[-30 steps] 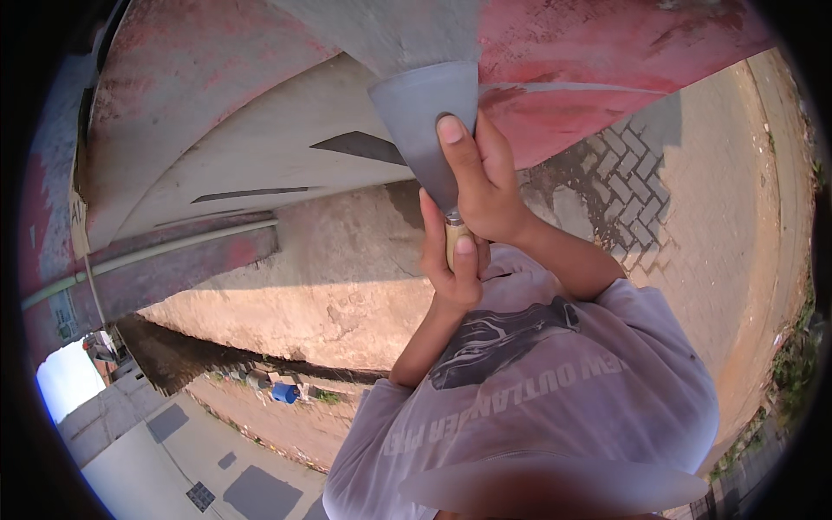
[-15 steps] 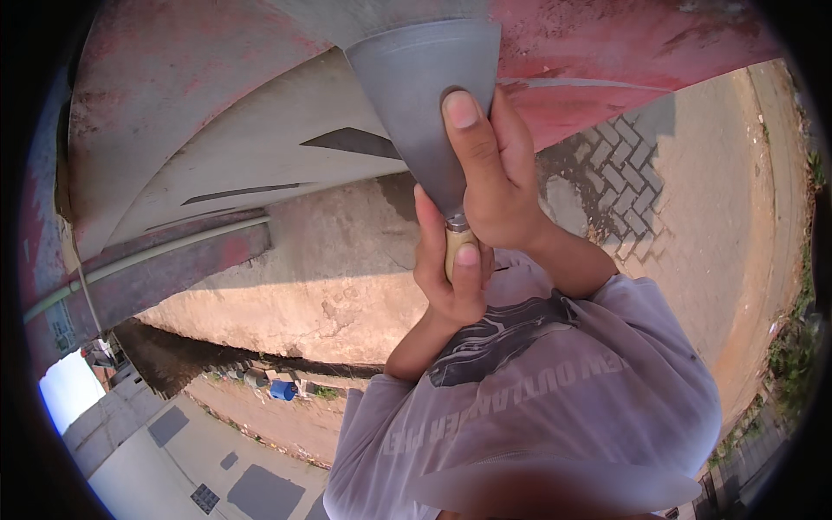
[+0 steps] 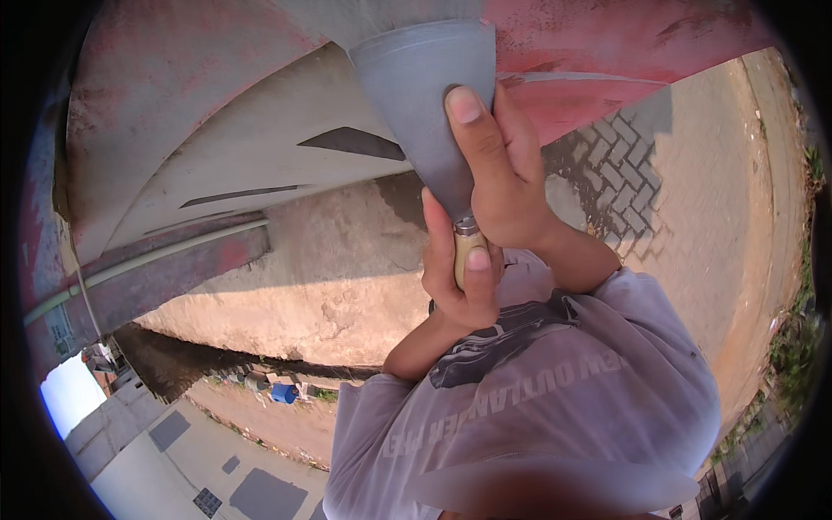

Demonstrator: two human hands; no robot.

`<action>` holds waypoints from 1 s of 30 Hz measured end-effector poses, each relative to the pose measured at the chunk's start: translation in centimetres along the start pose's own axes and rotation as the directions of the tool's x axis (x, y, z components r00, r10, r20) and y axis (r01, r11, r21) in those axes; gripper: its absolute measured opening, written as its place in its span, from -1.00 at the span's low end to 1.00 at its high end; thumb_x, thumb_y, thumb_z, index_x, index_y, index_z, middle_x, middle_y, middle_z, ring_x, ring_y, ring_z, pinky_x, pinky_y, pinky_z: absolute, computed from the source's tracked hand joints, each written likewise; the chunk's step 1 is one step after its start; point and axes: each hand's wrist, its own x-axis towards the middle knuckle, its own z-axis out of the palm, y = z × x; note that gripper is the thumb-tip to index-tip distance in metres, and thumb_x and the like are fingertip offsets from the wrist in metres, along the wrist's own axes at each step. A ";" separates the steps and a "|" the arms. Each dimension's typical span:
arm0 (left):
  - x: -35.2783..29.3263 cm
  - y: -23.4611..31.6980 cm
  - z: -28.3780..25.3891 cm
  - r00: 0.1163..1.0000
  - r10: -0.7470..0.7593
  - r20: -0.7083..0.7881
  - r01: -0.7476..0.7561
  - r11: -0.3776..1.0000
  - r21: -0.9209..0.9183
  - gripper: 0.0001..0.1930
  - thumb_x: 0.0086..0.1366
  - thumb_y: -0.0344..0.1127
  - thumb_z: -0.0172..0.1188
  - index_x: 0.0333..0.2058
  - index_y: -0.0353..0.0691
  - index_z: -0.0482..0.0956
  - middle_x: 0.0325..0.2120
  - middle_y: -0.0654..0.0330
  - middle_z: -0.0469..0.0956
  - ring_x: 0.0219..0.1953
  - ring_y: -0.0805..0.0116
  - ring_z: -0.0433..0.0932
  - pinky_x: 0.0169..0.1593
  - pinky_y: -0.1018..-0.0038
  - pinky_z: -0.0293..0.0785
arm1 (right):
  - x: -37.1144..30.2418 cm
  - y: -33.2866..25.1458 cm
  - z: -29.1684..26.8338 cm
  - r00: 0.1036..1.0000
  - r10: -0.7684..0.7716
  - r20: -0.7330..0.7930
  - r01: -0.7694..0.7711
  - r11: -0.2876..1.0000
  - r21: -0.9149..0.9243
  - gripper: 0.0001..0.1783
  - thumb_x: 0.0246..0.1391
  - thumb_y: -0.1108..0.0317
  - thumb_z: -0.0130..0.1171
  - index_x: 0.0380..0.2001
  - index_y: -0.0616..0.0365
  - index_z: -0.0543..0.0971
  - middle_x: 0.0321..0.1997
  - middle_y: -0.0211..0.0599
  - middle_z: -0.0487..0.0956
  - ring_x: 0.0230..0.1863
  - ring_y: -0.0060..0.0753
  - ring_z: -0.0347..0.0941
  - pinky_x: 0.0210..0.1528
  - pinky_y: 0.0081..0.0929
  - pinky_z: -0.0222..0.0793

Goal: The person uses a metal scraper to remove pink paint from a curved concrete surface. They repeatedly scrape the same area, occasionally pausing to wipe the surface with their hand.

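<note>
A wide putty knife with a grey metal blade and a pale wooden handle is held in both my hands. My left hand is closed round the handle, its thumb lying along the wood. Higher up, my right hand grips the blade's right side, thumb pressed on the flat face and fingers behind. The blade's broad edge points up against a large panel, patchy grey at the left and red at the right. Whether the edge actually touches the panel, I cannot tell.
Below the panel's grey underside runs a pale pipe at the left. Concrete ground and herringbone paving lie beneath. A blue container stands among clutter at lower left; plants line the right edge.
My left hand and the handle have shifted slightly right and down, tilting the putty knife a little. My right hand keeps nearly the same place on the blade.
</note>
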 end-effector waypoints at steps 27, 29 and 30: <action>0.0 -0.4 -1.0 0.989 0.121 0.081 -0.133 0.975 0.176 -0.28 0.32 -0.33 -0.15 0.32 -0.58 -0.23 -0.37 -0.04 0.39 -0.42 0.35 0.37 -0.32 0.50 0.29 | -0.3 0.2 0.8 0.990 0.112 -0.089 -0.095 0.980 0.175 -0.61 0.34 -0.02 -0.10 -0.19 0.12 0.39 -0.49 -0.46 0.46 -0.60 -0.68 0.31 -0.59 -0.67 0.22; 0.0 -0.4 -1.2 0.989 0.111 0.095 -0.126 0.978 0.166 -0.30 0.31 -0.35 -0.13 0.31 -0.60 -0.18 -0.26 -0.13 0.40 -0.32 0.26 0.42 -0.23 0.45 0.33 | -0.2 0.2 0.8 0.981 0.164 -0.104 -0.149 0.978 0.143 -0.61 0.35 -0.01 -0.11 -0.18 0.13 0.40 -0.47 -0.47 0.44 -0.57 -0.70 0.29 -0.55 -0.67 0.20; 0.1 -0.4 -1.3 0.990 0.103 0.098 -0.117 0.980 0.160 -0.30 0.30 -0.37 -0.12 0.31 -0.61 -0.15 -0.20 -0.17 0.40 -0.28 0.21 0.44 -0.18 0.43 0.35 | -0.1 0.2 0.8 0.983 0.152 -0.103 -0.136 0.980 0.149 -0.61 0.36 0.00 -0.11 -0.16 0.14 0.40 -0.45 -0.49 0.44 -0.53 -0.71 0.28 -0.51 -0.68 0.19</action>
